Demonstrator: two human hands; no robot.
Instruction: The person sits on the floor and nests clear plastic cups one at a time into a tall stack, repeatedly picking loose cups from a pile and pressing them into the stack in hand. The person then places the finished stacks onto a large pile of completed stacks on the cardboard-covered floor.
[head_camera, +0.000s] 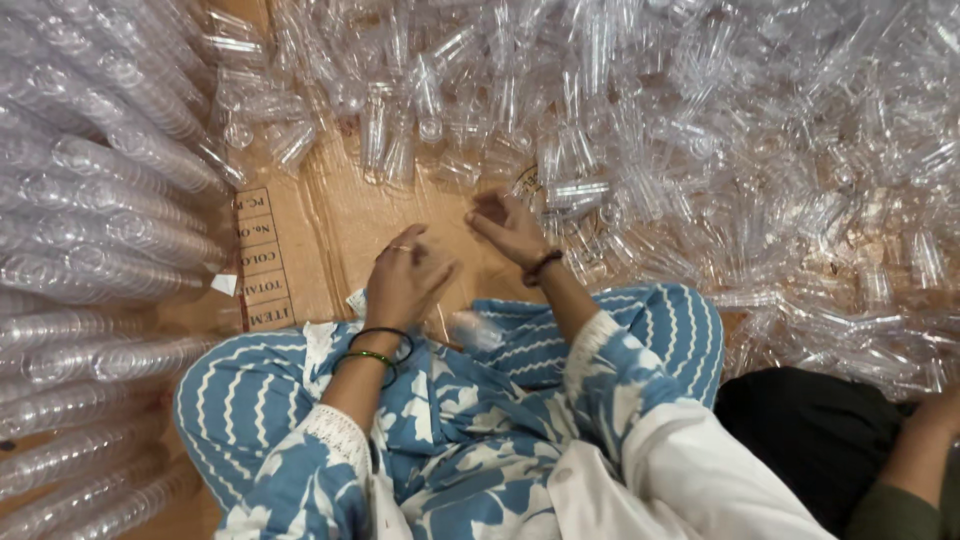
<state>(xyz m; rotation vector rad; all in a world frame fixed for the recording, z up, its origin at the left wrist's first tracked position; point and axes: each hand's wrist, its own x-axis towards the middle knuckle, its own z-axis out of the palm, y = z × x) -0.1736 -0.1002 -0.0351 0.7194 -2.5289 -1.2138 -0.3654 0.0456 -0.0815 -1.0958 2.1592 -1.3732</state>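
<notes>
reaching: right hand (508, 228) is stretched toward the loose clear plastic cups (575, 190), heaped just beyond its fingertips
nearer hand: right; left hand (405, 280) is held back
grip: both loosely curled, nothing seen held
axis: cups lie scattered
stacks (110, 200): nested rows on cardboard (330, 230), left

Flattened brown cardboard (330, 220) covers the floor under even, soft light.

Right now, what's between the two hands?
In the head view, only bare brown cardboard shows between the left hand and the right hand; no clear plastic cup lies in that gap.
</notes>
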